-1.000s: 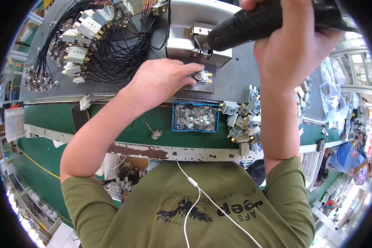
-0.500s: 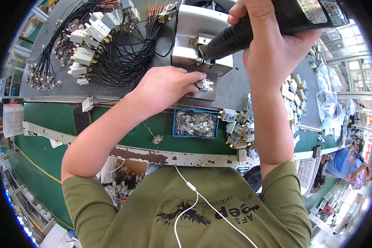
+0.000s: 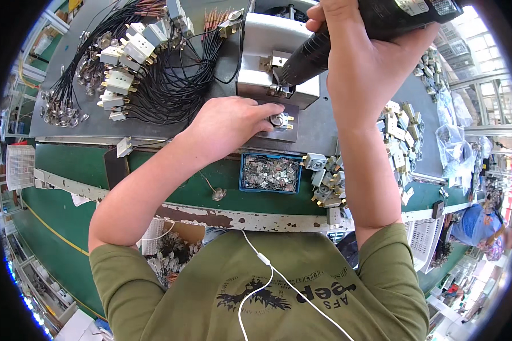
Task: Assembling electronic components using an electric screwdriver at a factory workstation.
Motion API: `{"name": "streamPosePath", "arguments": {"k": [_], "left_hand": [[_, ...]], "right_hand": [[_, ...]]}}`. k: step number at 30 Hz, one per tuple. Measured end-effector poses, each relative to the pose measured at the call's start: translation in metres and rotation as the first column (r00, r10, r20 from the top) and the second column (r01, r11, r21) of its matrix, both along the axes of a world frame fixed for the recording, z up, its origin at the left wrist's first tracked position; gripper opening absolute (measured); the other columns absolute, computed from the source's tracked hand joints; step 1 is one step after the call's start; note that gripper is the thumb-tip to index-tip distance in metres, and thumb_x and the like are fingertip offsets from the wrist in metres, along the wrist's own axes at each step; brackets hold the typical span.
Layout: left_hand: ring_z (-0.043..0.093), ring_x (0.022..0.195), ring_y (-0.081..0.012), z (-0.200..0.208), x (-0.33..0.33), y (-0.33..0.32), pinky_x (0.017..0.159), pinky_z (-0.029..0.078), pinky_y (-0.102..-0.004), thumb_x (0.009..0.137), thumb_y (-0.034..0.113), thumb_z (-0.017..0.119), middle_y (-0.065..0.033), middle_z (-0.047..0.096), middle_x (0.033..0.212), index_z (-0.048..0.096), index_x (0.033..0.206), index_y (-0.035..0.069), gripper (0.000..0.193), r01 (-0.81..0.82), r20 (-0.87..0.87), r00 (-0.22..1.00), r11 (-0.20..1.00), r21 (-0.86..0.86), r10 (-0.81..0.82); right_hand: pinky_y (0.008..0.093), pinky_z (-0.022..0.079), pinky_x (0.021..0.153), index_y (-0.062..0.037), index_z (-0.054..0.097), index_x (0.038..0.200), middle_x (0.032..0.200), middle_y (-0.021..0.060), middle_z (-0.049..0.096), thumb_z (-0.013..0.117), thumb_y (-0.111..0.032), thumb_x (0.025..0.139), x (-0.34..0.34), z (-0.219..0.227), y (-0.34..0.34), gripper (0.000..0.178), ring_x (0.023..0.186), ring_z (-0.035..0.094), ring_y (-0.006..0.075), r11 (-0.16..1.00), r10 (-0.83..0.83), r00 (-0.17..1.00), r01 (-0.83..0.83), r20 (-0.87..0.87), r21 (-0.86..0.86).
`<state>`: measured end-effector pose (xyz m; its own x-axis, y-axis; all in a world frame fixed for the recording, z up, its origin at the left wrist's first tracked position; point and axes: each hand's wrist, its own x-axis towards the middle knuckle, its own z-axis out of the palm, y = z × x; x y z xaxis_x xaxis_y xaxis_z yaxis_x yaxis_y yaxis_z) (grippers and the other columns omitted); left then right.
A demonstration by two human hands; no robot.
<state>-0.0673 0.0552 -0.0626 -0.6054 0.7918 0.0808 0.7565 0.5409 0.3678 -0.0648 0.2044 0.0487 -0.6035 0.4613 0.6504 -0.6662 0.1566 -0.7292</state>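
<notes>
My right hand [image 3: 363, 71] is wrapped round a black electric screwdriver [image 3: 308, 61], slanted with its tip down at a silver metal fixture [image 3: 260, 42]. Small metal parts show where the tip meets the fixture, but the exact contact is hidden. Just in front of the fixture lies a dark flat block [image 3: 289, 136]. On it, my left hand [image 3: 222, 126] pinches a small switch-like part [image 3: 280, 120] with a round metal centre and gold terminals. The left index finger and thumb close on its left side.
Bundled black wires [image 3: 170, 85] with white and grey connectors spread at the back left. A blue bin [image 3: 240, 173] of small metal pieces stands at the near edge. More grey and white switch parts [image 3: 327, 184] are piled to its right. Plastic bags [image 3: 454, 150] lie far right.
My right hand and the screwdriver's body have shifted slightly left, while its tip stays at the fixture. My left hand keeps its grip on the part.
</notes>
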Motion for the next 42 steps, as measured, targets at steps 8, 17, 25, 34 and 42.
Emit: {"name": "streamPosePath", "arguments": {"k": [8, 17, 25, 34, 42], "left_hand": [[0.071, 0.09, -0.0303, 0.003, 0.0, 0.004, 0.076, 0.058, -0.0424, 0.098, 0.031, 0.066, -0.0079, 0.073, 0.098, 0.064, 0.136, 0.025, 0.039, -0.026, 0.03, 0.999, 0.998, -0.058, 0.028], [0.07, 0.086, -0.0297, 0.003, 0.0, 0.0, 0.073, 0.057, -0.0416, 0.096, 0.029, 0.068, -0.0078, 0.07, 0.091, 0.063, 0.137, 0.025, 0.041, -0.028, 0.017, 0.999, 0.999, 0.026, 0.027], [0.069, 0.085, -0.0293, -0.002, 0.001, 0.001, 0.073, 0.057, -0.0417, 0.096, 0.028, 0.069, -0.0074, 0.069, 0.089, 0.063, 0.137, 0.027, 0.041, -0.027, 0.012, 1.0, 0.999, 0.03, 0.026], [0.071, 0.088, -0.0297, 0.002, 0.0, 0.0, 0.074, 0.058, -0.0432, 0.098, 0.033, 0.065, -0.0081, 0.07, 0.092, 0.065, 0.134, 0.023, 0.038, -0.019, 0.002, 1.0, 1.0, 0.017, 0.019], [0.067, 0.082, -0.0281, -0.007, 0.0, -0.001, 0.071, 0.056, -0.0415, 0.095, 0.028, 0.07, -0.0065, 0.065, 0.084, 0.064, 0.137, 0.026, 0.042, -0.012, -0.054, 0.998, 0.997, 0.075, 0.016]], "right_hand": [[0.0266, 0.052, 0.052, -0.0034, 0.049, 0.117, 0.09, 0.0081, 0.068, 0.077, 0.001, 0.088, -0.02, 0.007, 0.026, 0.041, 0.061, 0.064, 0.0119, 0.92, 0.39, 0.915, -0.392, 0.106, -0.003], [0.0256, 0.054, 0.072, -0.0018, 0.045, 0.13, 0.098, 0.0054, 0.064, 0.075, 0.006, 0.088, -0.013, -0.001, 0.004, 0.052, 0.083, 0.065, 0.011, 0.994, 0.093, 0.993, -0.087, -0.078, 0.072], [0.0251, 0.055, 0.071, -0.0018, 0.043, 0.131, 0.098, 0.0062, 0.064, 0.074, 0.007, 0.089, -0.008, -0.002, 0.009, 0.053, 0.083, 0.066, 0.012, 0.988, 0.154, 0.982, -0.154, -0.107, 0.015], [0.0253, 0.055, 0.071, -0.0031, 0.046, 0.127, 0.098, 0.0052, 0.065, 0.075, 0.006, 0.089, -0.009, -0.003, 0.012, 0.049, 0.083, 0.066, 0.0107, 0.978, 0.204, 0.974, -0.2, -0.096, 0.052], [0.0264, 0.056, 0.075, -0.0025, 0.044, 0.13, 0.102, 0.0062, 0.065, 0.074, 0.008, 0.089, -0.009, -0.005, 0.013, 0.051, 0.088, 0.066, 0.0117, 0.968, 0.244, 0.964, -0.236, -0.104, 0.084]]}}
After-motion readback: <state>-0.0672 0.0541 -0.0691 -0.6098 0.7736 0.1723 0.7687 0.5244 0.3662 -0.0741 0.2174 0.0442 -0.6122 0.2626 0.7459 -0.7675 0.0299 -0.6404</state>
